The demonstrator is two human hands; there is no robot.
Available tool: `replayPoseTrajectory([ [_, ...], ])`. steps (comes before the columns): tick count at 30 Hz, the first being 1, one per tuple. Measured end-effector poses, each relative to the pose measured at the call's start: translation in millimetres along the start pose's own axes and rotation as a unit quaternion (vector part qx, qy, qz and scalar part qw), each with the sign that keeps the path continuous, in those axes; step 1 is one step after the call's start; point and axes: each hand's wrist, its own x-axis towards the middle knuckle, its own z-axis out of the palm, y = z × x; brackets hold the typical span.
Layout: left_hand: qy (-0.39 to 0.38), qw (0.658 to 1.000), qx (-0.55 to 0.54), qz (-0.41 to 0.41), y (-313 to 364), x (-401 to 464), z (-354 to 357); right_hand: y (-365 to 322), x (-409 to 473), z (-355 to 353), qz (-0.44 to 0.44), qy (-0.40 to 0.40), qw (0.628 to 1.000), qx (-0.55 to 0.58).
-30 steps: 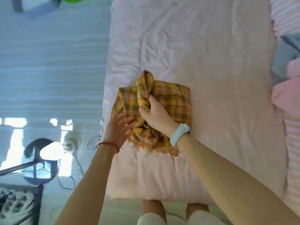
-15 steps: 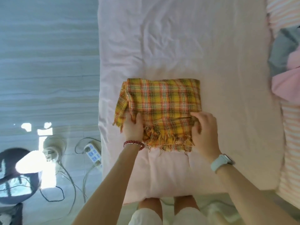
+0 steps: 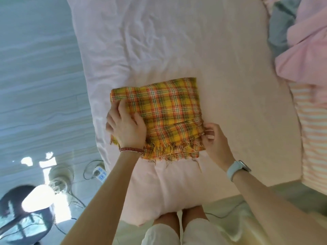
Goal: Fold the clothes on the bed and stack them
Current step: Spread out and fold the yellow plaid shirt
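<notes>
The yellow-and-orange plaid fringed cloth (image 3: 162,119) lies folded into a rough rectangle near the foot edge of the pale pink bed (image 3: 177,41), fringe toward the person. This placement probably keeps the piece within easy reach for squaring before stacking.

The left hand (image 3: 126,128) rests palm-down on the cloth's left side, fingers extended and spread flat. It grips nothing and appears to pin the layers so they do not shift. The left forearm reaches up from the lower left with a red bead bracelet (image 3: 131,149) at the wrist.

The right hand (image 3: 215,140) sits at the cloth's lower right corner, fingertips curled in and pinching the edge, apparently to align it. Its wrist carries a pale blue wristband (image 3: 237,169).

A heap of unfolded pink and grey garments (image 3: 300,41) waits at the right edge, well apart from the cloth.
</notes>
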Motion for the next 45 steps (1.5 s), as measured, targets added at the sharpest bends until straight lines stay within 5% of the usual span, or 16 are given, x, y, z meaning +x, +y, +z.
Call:
replayPoseTrajectory([
  [3,-0.087,0.978,0.102,0.16,31,23,20,6,7,3,-0.035,0.039,0.998,-0.03],
  [5,-0.16,0.956,0.144,0.197,55,45,37,8,12,4,-0.059,0.052,0.996,-0.044],
  [10,-0.328,0.92,0.15,0.151,93,92,70,20,7,-2,-0.106,0.061,0.991,-0.055],
  [14,-0.386,0.901,0.121,0.155,111,98,77,19,-6,-2,-0.088,0.046,0.994,-0.045],
  [25,-0.324,0.927,0.106,0.156,119,85,85,30,-46,-8,-0.029,0.015,0.995,-0.097],
  [29,-0.246,0.942,0.125,0.19,115,68,82,33,-49,-4,-0.027,0.001,0.99,-0.14],
  [33,-0.166,0.907,0.171,0.346,83,26,54,32,-48,-11,-0.062,0.072,0.985,-0.141],
  [36,-0.174,0.866,0.224,0.411,37,-16,40,24,-40,-6,-0.104,-0.022,0.991,-0.082],
  [40,-0.231,0.836,0.321,0.38,-31,-52,25,35,-48,9,-0.097,-0.102,0.983,-0.116],
  [43,-0.24,0.847,0.314,0.356,-76,-59,8,44,-65,8,-0.029,-0.04,0.984,-0.168],
  [45,-0.201,0.881,0.245,0.353,-86,-61,-4,37,-65,4,-0.059,0.045,0.981,-0.181],
])
